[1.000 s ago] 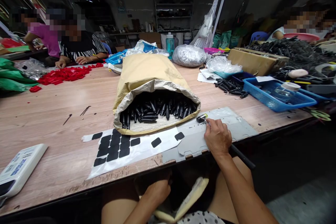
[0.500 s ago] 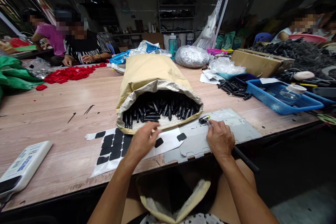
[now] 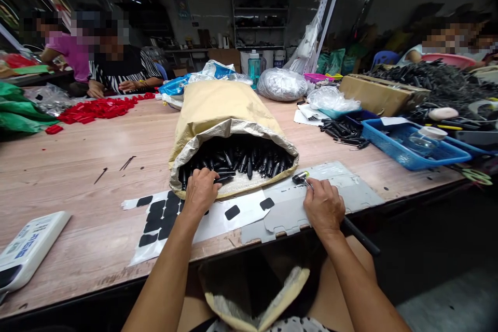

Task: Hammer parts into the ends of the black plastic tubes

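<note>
My left hand [image 3: 201, 189] is at the mouth of a tan paper sack [image 3: 229, 101] lying on its side. Its fingers are closed around the end of a black pen-shaped part [image 3: 225, 179]; my hand partly hides the grip. Many more such black parts [image 3: 249, 163] fill the sack's opening. My right hand [image 3: 324, 205] grips a small hammer [image 3: 363, 238] by its black handle. The hammer's black and yellow-green head [image 3: 300, 177] rests over a grey board [image 3: 346, 187]. A white sheet with black rounded stickers [image 3: 232, 212] lies between my hands.
A white scale [image 3: 35, 249] stands at the left. Red pieces [image 3: 93, 109] are heaped before a co-worker [image 3: 120, 70]. To the right are a blue basket [image 3: 412, 158], loose black parts [image 3: 342, 132] and a cardboard box [image 3: 381, 93]. An open sack [image 3: 259, 316] sits at my lap.
My left hand has moved forward and left, from above the sticker sheet to the parts at the sack's mouth. My right hand keeps its hold on the hammer. The view has shifted slightly.
</note>
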{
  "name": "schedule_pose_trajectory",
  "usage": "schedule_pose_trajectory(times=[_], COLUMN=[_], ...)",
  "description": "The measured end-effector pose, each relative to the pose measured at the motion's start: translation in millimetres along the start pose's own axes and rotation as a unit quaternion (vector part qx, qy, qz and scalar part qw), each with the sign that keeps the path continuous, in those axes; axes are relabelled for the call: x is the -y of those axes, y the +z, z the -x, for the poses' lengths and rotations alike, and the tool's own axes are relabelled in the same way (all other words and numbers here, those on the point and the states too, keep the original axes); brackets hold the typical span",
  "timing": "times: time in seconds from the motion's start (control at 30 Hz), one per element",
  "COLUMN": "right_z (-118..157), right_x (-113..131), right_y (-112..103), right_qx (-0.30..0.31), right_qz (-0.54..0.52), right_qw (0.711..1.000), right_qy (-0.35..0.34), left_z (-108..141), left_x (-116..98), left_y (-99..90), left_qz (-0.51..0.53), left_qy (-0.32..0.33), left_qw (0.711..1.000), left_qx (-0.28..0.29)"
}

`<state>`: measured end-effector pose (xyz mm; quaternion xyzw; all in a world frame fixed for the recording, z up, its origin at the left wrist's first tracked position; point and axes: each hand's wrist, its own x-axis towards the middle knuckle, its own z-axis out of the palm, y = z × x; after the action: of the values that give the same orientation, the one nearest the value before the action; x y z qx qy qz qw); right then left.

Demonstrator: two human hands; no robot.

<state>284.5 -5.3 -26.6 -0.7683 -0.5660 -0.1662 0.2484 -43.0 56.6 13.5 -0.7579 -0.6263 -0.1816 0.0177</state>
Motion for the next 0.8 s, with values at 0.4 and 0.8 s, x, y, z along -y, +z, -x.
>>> schedule_pose_trajectory(times=[0.4, 0.8], right_z=[1, 7], right_x=[-1, 14], right_y=[2, -28], right_qx=[-0.009, -0.021], right_qz=[-0.006, -0.237], right_qw=[1.000, 0.971], right_qy=[-0.001, 0.011], left_z=[55, 55], left_x=[-59, -57], left_y=[9.2, 11.1], left_qz=[0.270, 0.316], left_qy=[0.067, 0.024], left_qw=[0.957, 0.946], left_qx=[0.085, 0.071])
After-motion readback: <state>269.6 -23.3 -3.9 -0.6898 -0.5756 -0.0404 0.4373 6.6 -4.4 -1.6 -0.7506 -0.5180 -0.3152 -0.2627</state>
